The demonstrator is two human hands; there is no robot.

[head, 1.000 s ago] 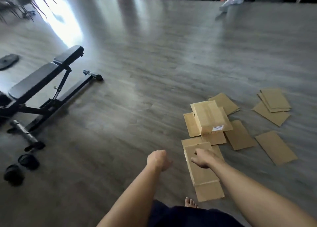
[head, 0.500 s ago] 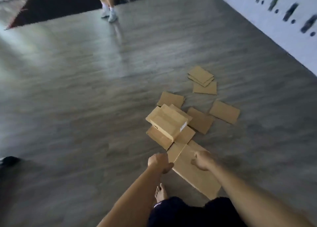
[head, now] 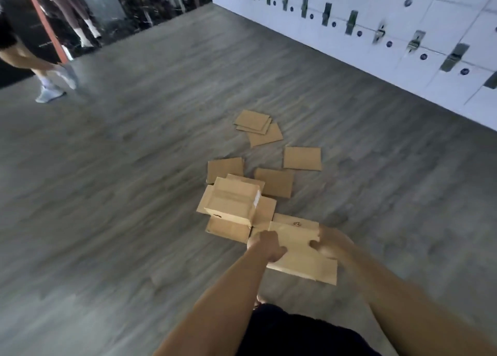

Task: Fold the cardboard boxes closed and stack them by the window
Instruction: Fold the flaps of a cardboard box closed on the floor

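A flattened brown cardboard box (head: 298,251) is lifted a little off the grey floor in front of me. My left hand (head: 266,244) grips its left edge and my right hand (head: 326,244) grips its right edge, fingers curled round the board. Just beyond it a folded-up box (head: 232,203) stands on top of other flat pieces. Several more flat cardboard pieces (head: 302,158) lie scattered on the floor farther away, some overlapping (head: 255,124).
A white wall of lockers (head: 403,33) runs along the right. Another person's legs in white shoes (head: 51,86) are at the far left. My bare foot (head: 259,300) and dark shorts (head: 295,331) are below the box. Grey wood floor (head: 121,194) spreads to the left.
My view has swung to the right, from the weight bench to the locker wall. Both hands have closed on the flat box's edges and raised it from the floor.
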